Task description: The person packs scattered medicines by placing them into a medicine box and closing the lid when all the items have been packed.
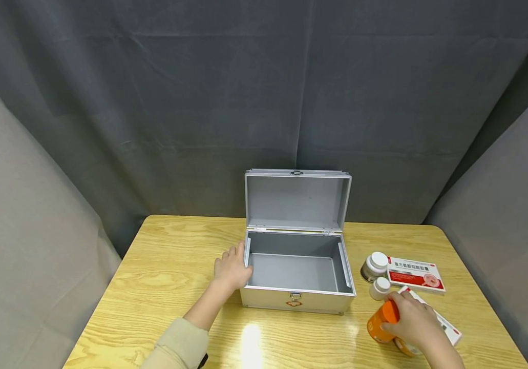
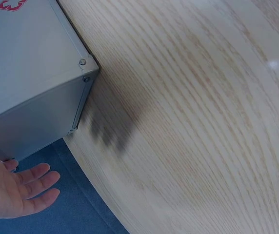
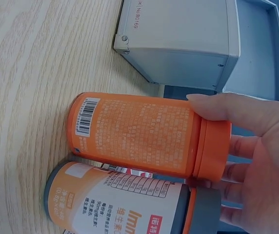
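My right hand (image 1: 415,319) grips an orange bottle (image 3: 137,134) around its orange cap, thumb on one side and fingers on the other. Against it stands a second bottle (image 3: 125,197) with an orange-and-white label and dark cap, partly covered by the hand in the head view. An open metal first-aid case (image 1: 268,298), marked with a red emblem, stands mid-table, its lid (image 1: 297,202) raised. My left hand (image 1: 233,267) rests at the case's left side, thumb over the rim, fingers loosely extended in the left wrist view.
Right of the case stand a dark bottle with a white cap (image 1: 376,265) and a small white bottle (image 1: 380,288). A red-and-white medicine box (image 1: 415,273) lies beside them; another white box (image 1: 450,328) lies partly under my right hand. Grey curtains (image 1: 199,102) surround the wooden table (image 1: 162,277).
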`<state>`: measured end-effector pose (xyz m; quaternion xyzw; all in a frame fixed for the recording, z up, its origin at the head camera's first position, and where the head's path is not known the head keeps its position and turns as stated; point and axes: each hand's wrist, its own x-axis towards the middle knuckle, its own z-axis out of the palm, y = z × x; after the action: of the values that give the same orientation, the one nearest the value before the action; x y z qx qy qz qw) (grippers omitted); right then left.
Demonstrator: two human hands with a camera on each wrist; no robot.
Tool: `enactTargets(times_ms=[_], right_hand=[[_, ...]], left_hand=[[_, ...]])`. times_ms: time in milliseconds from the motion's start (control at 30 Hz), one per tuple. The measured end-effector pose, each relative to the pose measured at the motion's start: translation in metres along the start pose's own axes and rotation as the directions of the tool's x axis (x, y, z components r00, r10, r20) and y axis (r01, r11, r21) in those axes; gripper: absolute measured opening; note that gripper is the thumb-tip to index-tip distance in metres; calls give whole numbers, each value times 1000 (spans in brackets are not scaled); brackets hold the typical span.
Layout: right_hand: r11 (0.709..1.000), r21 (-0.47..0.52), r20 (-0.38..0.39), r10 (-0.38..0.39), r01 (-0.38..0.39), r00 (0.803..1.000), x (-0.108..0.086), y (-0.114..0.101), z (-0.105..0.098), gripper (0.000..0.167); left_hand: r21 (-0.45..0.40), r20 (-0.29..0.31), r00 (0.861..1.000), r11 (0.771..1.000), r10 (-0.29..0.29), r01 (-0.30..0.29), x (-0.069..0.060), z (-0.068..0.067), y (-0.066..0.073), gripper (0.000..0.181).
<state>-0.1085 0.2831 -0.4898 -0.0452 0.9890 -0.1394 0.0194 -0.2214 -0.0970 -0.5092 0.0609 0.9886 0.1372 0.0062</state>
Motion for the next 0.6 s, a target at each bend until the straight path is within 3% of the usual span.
enactTargets(times_ms=[300,600], right_hand=[[1000,6,-69,-17,18,997,0,1,-3,58],[997,71,-160,-16,28,987,-1,-3,-12,55]], left_hand=[[3,6,1000,1000,-4,4,1,1,-1,69],[8,10,1000,1000,-11,11,1,1,0,68]])
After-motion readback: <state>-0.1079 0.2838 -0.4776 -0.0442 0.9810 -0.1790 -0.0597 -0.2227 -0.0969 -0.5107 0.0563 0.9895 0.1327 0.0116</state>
